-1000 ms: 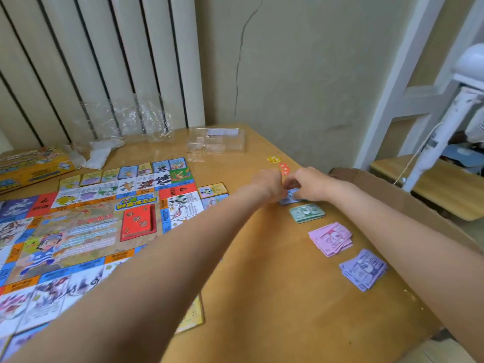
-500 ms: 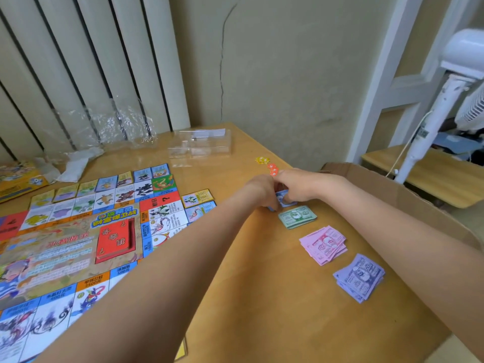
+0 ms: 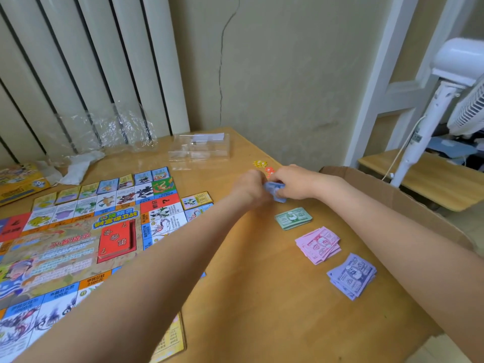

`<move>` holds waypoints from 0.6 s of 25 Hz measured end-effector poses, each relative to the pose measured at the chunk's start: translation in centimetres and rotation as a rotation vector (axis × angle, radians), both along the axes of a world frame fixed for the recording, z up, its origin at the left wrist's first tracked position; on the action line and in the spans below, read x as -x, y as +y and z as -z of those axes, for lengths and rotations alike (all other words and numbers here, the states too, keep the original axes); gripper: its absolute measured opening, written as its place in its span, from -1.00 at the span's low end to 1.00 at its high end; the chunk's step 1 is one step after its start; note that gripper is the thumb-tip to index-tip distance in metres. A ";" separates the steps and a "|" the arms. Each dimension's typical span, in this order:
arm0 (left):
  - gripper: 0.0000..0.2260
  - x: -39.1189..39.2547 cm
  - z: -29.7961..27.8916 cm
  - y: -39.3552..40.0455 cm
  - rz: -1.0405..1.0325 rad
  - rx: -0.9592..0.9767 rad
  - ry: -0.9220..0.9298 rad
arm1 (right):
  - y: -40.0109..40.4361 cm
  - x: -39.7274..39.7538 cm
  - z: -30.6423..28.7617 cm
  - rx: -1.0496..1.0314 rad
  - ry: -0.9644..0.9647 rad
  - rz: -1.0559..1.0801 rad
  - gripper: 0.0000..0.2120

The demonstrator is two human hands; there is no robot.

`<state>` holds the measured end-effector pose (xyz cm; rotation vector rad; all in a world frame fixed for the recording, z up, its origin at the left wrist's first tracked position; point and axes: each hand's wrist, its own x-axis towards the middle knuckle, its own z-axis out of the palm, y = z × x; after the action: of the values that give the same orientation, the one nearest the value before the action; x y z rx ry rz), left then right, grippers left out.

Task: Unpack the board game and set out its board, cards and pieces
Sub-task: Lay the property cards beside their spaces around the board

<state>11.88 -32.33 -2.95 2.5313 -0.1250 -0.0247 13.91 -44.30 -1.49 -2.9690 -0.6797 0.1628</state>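
Head view, only 1 camera.

Both hands far out over the wooden table (image 3: 262, 297), near its far right edge. Left hand (image 3: 250, 188) and right hand (image 3: 294, 186) meeting, fingers curled, both gripping a small stack of blue bills (image 3: 275, 191) between them, held just above the tabletop.

Along the right edge, nearer the body: green bills (image 3: 293, 218), then pink bills (image 3: 318, 244), then purple bills (image 3: 352, 275), 3 stacks in a row, apart from each other. Green stack just beside the hands. Cardboard flap (image 3: 392, 200) runs outside that edge, close to the right forearm.

Beyond the hands: yellow piece (image 3: 259, 163) and red piece (image 3: 269, 171), close to the table's far right edge, red one partly behind the right hand.

Game board (image 3: 78, 231) flat on the left half, red card stack (image 3: 116, 241) on its centre. Loose cards (image 3: 196, 199) just off the board's right edge. Bare wood between board and bill row, crossed by the left forearm.

Far side: clear plastic tray (image 3: 200, 150), crumpled wrap (image 3: 104, 132), game box (image 3: 21, 179) at far left. White fan (image 3: 445, 100) off the table, right.

Versus 0.5 s ago: blue bills lifted higher, more of the stack showing between the hands. 3 stacks unmoved.
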 end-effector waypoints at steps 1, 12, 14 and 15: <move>-0.90 0.1 -0.8 1.0 -0.032 0.180 -0.029 | 0.0 0.1 -0.5 -0.163 0.013 0.014 -0.90; -0.81 4.9 -4.6 8.5 -0.086 1.270 0.083 | 8.3 4.7 -4.0 -1.178 0.310 0.089 -0.89; -0.83 5.4 -5.3 9.7 -0.121 1.277 0.114 | 9.2 4.7 -4.4 -1.205 0.201 0.075 -0.83; -0.83 5.6 -5.5 10.2 -0.117 1.287 0.139 | 9.6 4.9 -4.5 -1.206 0.199 0.061 -0.82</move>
<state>6.33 -22.16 2.57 1.2419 0.0598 -0.0526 9.03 -34.71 3.02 -1.7807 -0.4162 0.0166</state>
